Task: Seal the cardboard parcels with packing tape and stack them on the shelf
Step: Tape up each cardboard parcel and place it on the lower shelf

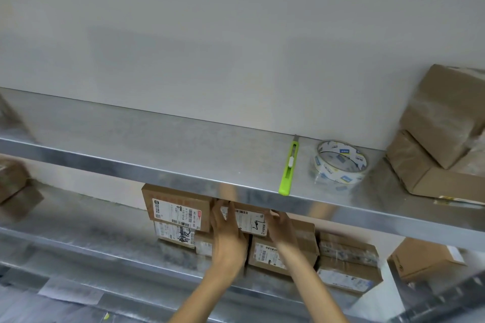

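- I see both arms reaching under the upper shelf to the lower shelf; the hands hold one small parcel between them.
- The left hand has its grip closed on the parcel's left end, fingers wrapped over the edge; the right hand has its grip clamped on the right end, fingertips curled over the top corner.
- The parcel rests on top of the stacked parcels on the lower shelf, its white label facing me; a labelled box sits just beside it on the left; whether the two touch I cannot tell.
- On the upper shelf a green utility knife lies with its near end at the front edge; a tape roll lies flat just to its right.
- Further right on that shelf, brown boxes wrapped in clear tape are piled against the wall.
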